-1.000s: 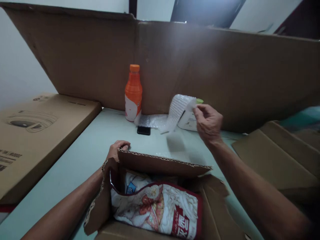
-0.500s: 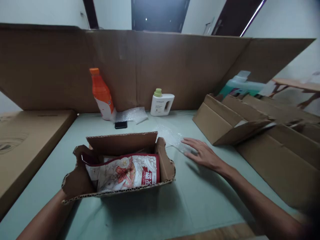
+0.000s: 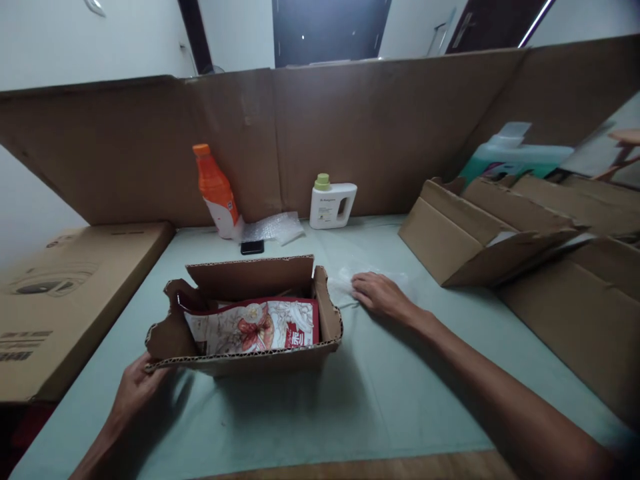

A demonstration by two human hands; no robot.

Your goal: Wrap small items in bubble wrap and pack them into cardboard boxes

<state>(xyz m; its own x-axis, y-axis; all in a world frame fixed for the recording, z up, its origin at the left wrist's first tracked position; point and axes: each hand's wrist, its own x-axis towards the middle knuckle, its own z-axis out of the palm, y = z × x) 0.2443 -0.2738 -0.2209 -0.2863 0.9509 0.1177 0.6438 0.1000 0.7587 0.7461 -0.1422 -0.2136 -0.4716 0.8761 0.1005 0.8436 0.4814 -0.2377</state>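
Cardboard box point(image 3: 250, 347) long axis left-right; left hand point(image 3: 137, 387) grips corner, right hand point(image 3: 377, 293) flat on bubble wrap point(image 3: 345, 283).

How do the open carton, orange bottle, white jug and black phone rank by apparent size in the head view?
1. open carton
2. orange bottle
3. white jug, close to the bottle, so that order is unsure
4. black phone

The carton is nearest the camera.

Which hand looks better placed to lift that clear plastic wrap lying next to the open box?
The right hand, probably: it already rests flat on the plastic wrap beside the box. The left hand is on the box's far corner, gripping the torn flap.
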